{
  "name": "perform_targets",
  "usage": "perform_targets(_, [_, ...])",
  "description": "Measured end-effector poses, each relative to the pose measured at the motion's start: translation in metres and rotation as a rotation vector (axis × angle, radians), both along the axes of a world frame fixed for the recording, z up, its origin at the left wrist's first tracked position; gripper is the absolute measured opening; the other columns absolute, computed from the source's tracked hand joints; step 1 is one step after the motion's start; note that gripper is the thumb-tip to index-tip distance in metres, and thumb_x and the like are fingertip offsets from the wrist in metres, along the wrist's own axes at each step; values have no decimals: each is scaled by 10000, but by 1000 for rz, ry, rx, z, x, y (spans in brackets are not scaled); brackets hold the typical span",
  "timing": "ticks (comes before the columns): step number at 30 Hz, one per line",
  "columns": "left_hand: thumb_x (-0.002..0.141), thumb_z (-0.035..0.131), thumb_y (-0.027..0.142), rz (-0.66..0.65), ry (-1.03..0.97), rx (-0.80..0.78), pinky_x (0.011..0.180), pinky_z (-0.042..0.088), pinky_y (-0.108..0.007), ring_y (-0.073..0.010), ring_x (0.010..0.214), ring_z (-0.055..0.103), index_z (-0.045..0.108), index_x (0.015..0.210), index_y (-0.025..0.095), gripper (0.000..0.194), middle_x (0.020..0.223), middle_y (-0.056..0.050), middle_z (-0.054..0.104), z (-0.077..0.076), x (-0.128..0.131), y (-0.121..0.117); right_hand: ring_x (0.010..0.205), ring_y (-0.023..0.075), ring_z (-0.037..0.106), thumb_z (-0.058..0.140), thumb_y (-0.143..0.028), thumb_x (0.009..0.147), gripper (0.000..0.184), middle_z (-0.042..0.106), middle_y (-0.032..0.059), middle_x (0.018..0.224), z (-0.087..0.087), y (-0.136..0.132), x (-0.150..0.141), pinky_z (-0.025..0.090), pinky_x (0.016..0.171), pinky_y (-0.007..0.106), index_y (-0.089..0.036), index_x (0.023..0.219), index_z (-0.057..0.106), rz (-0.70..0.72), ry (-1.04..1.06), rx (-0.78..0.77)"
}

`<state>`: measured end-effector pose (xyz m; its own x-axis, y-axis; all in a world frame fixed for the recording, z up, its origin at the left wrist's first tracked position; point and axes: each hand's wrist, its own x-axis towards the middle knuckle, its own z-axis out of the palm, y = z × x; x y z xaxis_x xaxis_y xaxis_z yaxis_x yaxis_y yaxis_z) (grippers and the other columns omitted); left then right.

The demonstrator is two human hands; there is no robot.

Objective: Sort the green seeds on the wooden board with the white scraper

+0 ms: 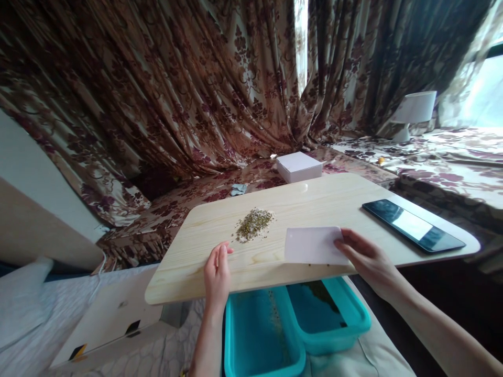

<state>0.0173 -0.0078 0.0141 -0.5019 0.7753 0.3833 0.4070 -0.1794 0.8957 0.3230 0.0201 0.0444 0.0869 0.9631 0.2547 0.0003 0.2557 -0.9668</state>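
Observation:
My right hand pinches the right end of a white rectangular card between thumb and fingers. The card is tilted just above or against the front part of a pale wooden tabletop; contact is hard to tell. A few small specks lie by its lower edge. My left hand is at the tabletop's front edge, fingers loosely curled and nothing seen in it. Beyond and to its right lies a heap of small green and white grains. Below the front edge, two teal plastic tubs stand side by side, with some grains inside.
A dark tablet lies on the tabletop's right side. Behind stand a white box and a folded grey-blue cloth on flowered fabric. A white lamp is at the far right. A large pale box lies at lower left.

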Motion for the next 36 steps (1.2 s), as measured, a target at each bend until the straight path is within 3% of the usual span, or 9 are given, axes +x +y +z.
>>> perform_targets(5, [860,453,548,-11,1,5,828,449,-306,-221,945,606,637,929,161,434,883,-67,678,0,0,0,738,210,631,744,-497,600,366,703,48,817,2,-26,-5,520,621,274,-221,831,677,8,-12,-91])
perform_targets(9, [860,455,542,-12,-1,6,835,449,-308,-220,942,606,634,944,167,424,872,-61,678,-1,-1,0,750,218,637,733,-553,594,411,707,49,812,5,-28,-5,524,626,278,-220,829,682,27,-43,-106])
perform_targets(14, [862,448,545,-7,3,4,836,451,-305,-219,942,607,636,945,167,431,863,-63,679,-1,-1,1,773,209,637,716,-540,624,371,698,38,793,13,10,-17,521,695,293,-226,813,656,-15,-17,12])
perform_targets(21, [873,434,535,-2,11,20,833,455,-308,-221,935,612,636,952,168,426,868,-68,680,0,0,0,788,192,642,668,-456,699,280,700,44,853,6,70,-51,498,736,302,-214,835,626,121,38,120])
perform_targets(36, [884,434,515,-12,6,30,857,447,-299,-209,939,607,635,958,173,404,866,-60,674,0,0,1,775,189,636,645,-445,716,268,704,40,834,-1,80,-57,501,748,313,-209,843,634,177,-21,95])
